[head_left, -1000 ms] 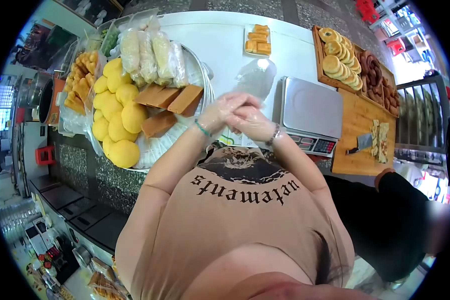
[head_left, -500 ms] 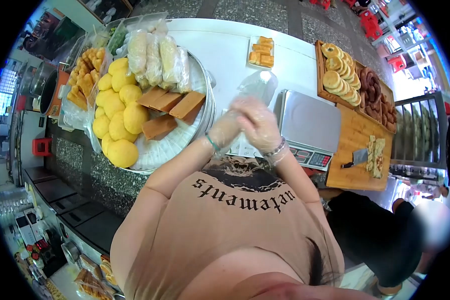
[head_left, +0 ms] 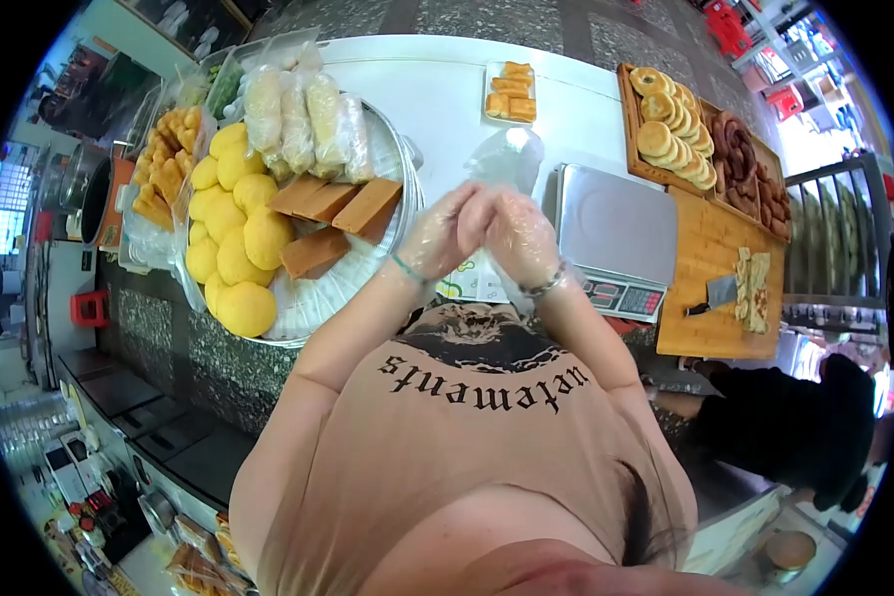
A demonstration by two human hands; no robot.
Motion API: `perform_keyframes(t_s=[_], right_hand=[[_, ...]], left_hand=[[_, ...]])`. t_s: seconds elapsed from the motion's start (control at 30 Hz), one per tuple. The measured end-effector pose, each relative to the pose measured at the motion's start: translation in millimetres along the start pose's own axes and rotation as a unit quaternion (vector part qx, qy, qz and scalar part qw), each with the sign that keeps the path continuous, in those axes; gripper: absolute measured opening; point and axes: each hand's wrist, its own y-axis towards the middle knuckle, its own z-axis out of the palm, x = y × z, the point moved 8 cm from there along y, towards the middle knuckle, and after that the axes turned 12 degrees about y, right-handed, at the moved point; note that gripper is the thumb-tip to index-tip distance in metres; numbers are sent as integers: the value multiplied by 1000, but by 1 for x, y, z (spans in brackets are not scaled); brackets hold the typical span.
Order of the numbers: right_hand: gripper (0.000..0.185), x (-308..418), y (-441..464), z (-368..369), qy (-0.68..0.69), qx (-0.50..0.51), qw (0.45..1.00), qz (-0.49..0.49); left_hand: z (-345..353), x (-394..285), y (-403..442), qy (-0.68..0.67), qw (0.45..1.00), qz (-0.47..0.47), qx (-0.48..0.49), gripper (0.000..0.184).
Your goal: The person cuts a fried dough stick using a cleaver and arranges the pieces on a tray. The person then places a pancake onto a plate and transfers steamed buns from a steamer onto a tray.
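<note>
My left hand (head_left: pixel 438 236) and my right hand (head_left: pixel 519 233) meet in front of my chest, both in clear thin plastic gloves. The left fingers are closed and pressed against the right hand. The right fingers curl together beside them; nothing shows in either hand. Just beyond them a clear plastic bag (head_left: pixel 507 159) lies on the white table (head_left: pixel 437 74). A steel scale (head_left: pixel 616 221) stands right of my hands. To the left, a round tray (head_left: pixel 303 316) holds yellow buns (head_left: pixel 240 255), brown cake slabs (head_left: pixel 366 208) and plastic-wrapped rolls (head_left: pixel 295 119).
A small plate of golden pieces (head_left: pixel 512 92) sits at the far edge. At the right are wooden trays with round flatbreads (head_left: pixel 672 129) and brown twisted pastries (head_left: pixel 733 149), plus a cutting board (head_left: pixel 687 328) with a cleaver (head_left: pixel 717 293). A person in black (head_left: pixel 785 427) is at the lower right.
My hands have shifted against each other, from crossed to side by side, staying near my chest. The person in black has moved and leans lower at the right.
</note>
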Motion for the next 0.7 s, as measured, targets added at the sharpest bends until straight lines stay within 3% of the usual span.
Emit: perform_keyframes(t_s=[0.03, 0.07, 0.13, 0.2, 0.27, 0.33, 0.37, 0.4, 0.43, 0.47, 0.5, 0.53, 0.57, 0.6, 0.67, 0.7], right_hand=[[44, -18, -9, 2, 102, -24, 986, 129], [44, -21, -9, -2, 101, -25, 986, 128], [44, -45, -12, -1, 157, 16, 969, 191], [42, -31, -5, 27, 227, 18, 961, 159], [63, -12, 2, 53, 364, 23, 926, 95], [63, -6, 8, 47, 369, 36, 928, 44], [60, 9, 10, 37, 168, 0, 985, -42], [57, 27, 9, 34, -41, -35, 991, -126], [57, 40, 5, 32, -43, -36, 990, -126], [47, 58, 0, 34, -285, -18, 951, -119], [39, 63, -3, 37, -510, 0, 854, -104], [39, 61, -4, 35, -511, 0, 853, -106], [35, 36, -6, 26, -555, 38, 831, 13], [32, 11, -12, 14, -590, 76, 793, 131], [36, 3, -12, 18, -602, 92, 786, 107], [41, -6, -13, 23, -614, 118, 764, 159]], left_hand=[[8, 0, -3, -70, 997, -29, 34, 35], [13, 1, -6, -139, 986, -57, 67, 37], [-8, 25, -3, -89, 991, -73, 68, 42], [-9, 39, 5, -25, 995, -88, 37, 40], [0, 44, 12, 63, 995, -77, 17, 38], [8, 42, 18, 200, 979, -40, 7, 37], [9, 38, 18, 292, 956, -16, 7, 36], [10, 33, 17, 392, 920, 10, 12, 36], [12, 27, 13, 491, 870, 40, 25, 36], [15, 22, 7, 591, 801, 75, 51, 36], [20, 20, -3, 678, 721, 118, 84, 37], [26, 21, -8, 728, 659, 151, 117, 37], [35, 27, -25, 789, 538, 250, 162, 33], [41, 28, -32, 803, 484, 292, 190, 34], [43, 29, -28, 778, 532, 253, 219, 34], [46, 29, -22, 761, 567, 219, 228, 35]])
